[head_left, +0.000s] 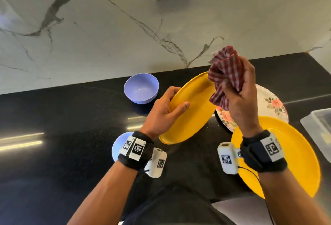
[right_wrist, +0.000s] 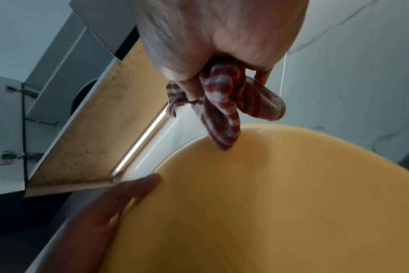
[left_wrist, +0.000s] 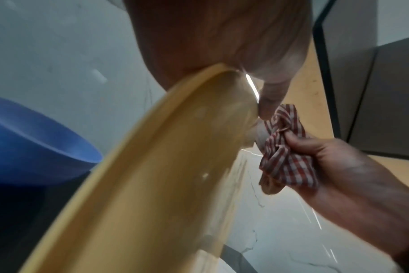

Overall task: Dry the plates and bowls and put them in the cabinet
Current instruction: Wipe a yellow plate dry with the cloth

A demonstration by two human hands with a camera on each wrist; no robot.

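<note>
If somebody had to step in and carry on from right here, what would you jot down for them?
Left hand holds a yellow plate tilted above the counter. Right hand grips a bunched red checked cloth at the plate's upper edge.
On the counter: a second yellow plate, a floral plate, a purple bowl, and another bowl partly hidden behind the left wrist.
Done: nothing visibly put away.
Left: wipe the held plate, dry the rest, put everything in the cabinet.
</note>
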